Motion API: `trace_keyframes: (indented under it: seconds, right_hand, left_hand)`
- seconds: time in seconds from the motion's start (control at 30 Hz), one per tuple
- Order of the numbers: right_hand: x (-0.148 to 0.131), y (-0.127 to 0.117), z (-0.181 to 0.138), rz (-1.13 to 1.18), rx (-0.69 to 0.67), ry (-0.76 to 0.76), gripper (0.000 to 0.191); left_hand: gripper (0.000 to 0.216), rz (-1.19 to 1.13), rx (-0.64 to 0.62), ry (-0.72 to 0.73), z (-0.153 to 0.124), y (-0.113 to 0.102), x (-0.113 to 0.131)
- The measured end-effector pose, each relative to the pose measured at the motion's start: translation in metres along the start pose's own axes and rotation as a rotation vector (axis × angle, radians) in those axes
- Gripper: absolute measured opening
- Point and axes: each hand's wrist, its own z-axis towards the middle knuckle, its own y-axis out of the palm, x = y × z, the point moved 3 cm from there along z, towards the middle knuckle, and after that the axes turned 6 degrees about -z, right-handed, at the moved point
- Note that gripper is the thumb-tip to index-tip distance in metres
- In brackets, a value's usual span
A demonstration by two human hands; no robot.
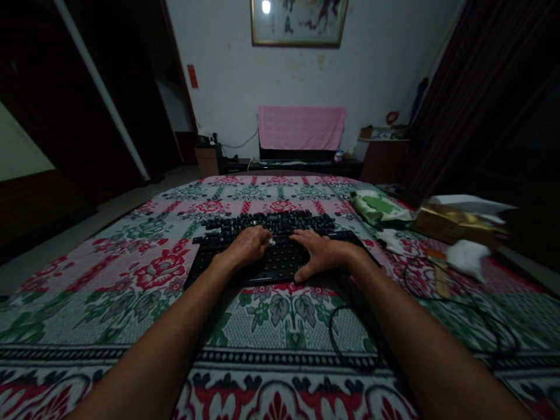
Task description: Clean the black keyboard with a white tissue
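Note:
A black keyboard with its keycaps off lies in front of me, its rows of bare key posts showing. My left hand is closed over the left half of the keyboard, pinching a small piece of white tissue that pokes out by the fingertips. My right hand rests on the right half, fingers and thumb spread, the thumb at the front edge. Along the keyboard's far side, many loose black keycaps lie in a heap.
A patterned red, green and white cloth covers the surface. To the right are a green tissue pack, crumpled white tissues, a gold box, a flat yellowish stick and a looping black cable.

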Motion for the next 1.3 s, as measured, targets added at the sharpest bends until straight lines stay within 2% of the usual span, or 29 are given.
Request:
trace_keyframes:
  seconds: [0.3,0.43,0.53,0.63,0.77,1.0,1.17,1.3]
  right_hand:
    - [0.002,0.001,0.000,0.011,0.009,0.010,0.122]
    - [0.002,0.001,0.001,0.011,0.022,0.004,0.119]
    - [0.002,0.001,0.001,0.010,0.025,-0.003,0.119]
    - [0.002,0.001,0.001,0.013,0.024,0.003,0.120]
    - [0.003,0.002,0.001,0.015,0.022,0.007,0.120]
    - [0.003,0.002,0.001,0.010,0.012,0.014,0.122]
    - [0.003,0.001,0.001,0.009,0.013,0.005,0.122]
    - [0.004,0.002,0.002,0.010,0.028,-0.004,0.119]
  left_hand:
    - [0.024,0.050,-0.031,0.097,-0.003,0.000,0.006]
    - [0.026,0.118,0.022,0.026,-0.002,0.003,0.010]
    - [0.026,0.082,0.091,-0.049,0.000,0.006,0.009]
    - [0.025,0.026,0.125,-0.048,0.003,0.012,0.010]
    - [0.026,-0.011,0.121,0.007,0.005,0.018,0.011]
    - [0.025,0.001,0.089,0.111,0.002,0.018,0.015]
    - [0.026,-0.040,0.133,0.130,0.002,0.019,0.017]
    - [0.025,0.008,0.054,0.114,0.003,0.012,0.014]
